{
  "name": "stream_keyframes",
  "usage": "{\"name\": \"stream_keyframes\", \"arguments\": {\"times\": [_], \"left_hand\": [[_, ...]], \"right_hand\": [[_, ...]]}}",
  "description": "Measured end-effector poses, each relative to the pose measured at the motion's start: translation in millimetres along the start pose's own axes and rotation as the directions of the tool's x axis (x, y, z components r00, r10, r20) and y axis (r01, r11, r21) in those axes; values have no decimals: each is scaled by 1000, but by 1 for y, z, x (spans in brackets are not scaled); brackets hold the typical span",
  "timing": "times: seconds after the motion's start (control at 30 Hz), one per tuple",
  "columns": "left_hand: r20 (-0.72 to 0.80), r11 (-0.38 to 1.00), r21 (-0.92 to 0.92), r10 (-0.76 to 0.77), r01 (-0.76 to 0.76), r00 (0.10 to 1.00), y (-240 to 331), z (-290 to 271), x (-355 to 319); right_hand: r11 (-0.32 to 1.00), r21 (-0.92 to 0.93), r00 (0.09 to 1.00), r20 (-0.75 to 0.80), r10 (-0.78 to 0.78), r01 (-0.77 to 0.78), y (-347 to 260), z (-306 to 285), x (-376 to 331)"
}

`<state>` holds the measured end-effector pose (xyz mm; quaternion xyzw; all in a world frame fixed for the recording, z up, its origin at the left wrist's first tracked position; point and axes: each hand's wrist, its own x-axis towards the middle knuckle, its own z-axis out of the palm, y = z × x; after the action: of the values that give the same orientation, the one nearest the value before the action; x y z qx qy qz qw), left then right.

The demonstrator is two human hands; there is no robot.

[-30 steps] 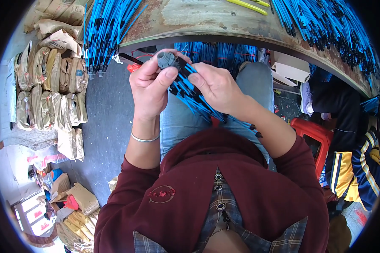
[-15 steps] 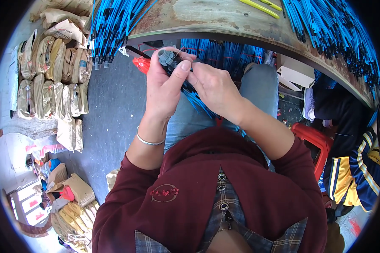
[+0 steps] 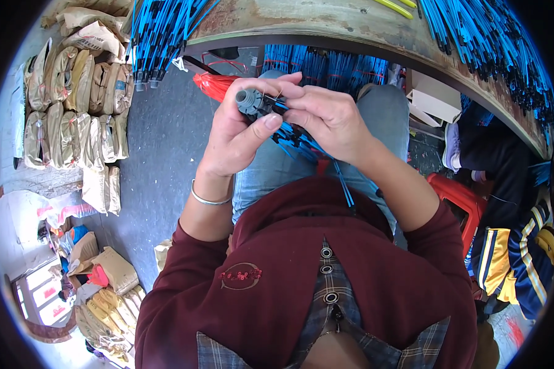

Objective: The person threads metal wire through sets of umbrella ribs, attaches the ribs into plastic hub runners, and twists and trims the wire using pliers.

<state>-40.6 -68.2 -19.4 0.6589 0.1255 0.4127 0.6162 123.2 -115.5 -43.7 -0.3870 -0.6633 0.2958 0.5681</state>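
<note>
Bundle (image 3: 293,140) up over the jeans (image 3: 383,117), grey end (image 3: 247,98) facing upward, and here's the left hand (image 3: 235,134) wrapped round it, thumb pressed along the side! In close comes the right hand (image 3: 333,120), fingertips against the bundle; whether they pinch anything, can't tell. Good form here: left grip firm, right touch light, nothing kinked. Mind those loose strands (image 3: 344,184) trailing toward the sweater (image 3: 277,246). Beyond, red plastic (image 3: 214,86), the table (image 3: 277,21), a blue pile (image 3: 483,52) on top.
</note>
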Motion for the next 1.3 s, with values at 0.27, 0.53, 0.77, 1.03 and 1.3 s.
{"name": "stream_keyframes", "arguments": {"times": [0.27,0.53,0.77,1.03,1.3], "left_hand": [[-108,999,-4,39,-39,993,-5,3,2],[-299,996,-93,-28,1,954,-3,7,2],[-229,999,-40,-15,6,973,-1,7,1],[-223,999,-43,-31,22,974,0,7,0],[-211,998,12,-52,56,976,-2,4,3]], "right_hand": [[990,-98,985,152,-84,100,9,3,12],[966,-226,992,38,-121,126,-8,15,6],[925,-377,975,-184,-121,44,3,1,-3],[976,107,979,-60,197,-189,14,10,-9],[915,158,928,37,371,-372,11,3,-3]]}}
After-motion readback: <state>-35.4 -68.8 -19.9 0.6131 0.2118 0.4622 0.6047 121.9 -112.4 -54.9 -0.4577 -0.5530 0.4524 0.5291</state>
